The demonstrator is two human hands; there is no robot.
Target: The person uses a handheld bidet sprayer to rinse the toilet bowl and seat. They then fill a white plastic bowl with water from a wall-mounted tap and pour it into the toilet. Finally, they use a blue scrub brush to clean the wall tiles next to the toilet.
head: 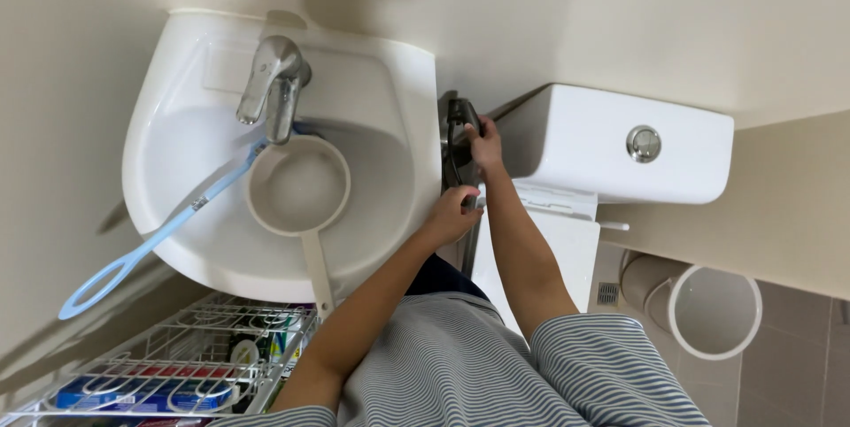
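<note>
A person in a blue-and-white striped shirt reaches both arms into the narrow gap between a white wall-hung basin [177, 215] and a white toilet cistern [584, 139]. The right hand [485, 146] is closed around the dark head of a spray hose [459, 130] mounted on the wall, fingers wrapped over its top. The left hand [452, 215], just below, is curled on the hose's lower part, near the closed toilet lid [553, 250]. In the basin, a white long-handled dipper [299, 188] sits under the chrome tap [273, 82], and a pale blue long-handled brush [150, 241] leans over the rim. A white wire rack [177, 365] stands below the basin. A white bucket [713, 312] stands on the tiled floor beside the toilet.
</note>
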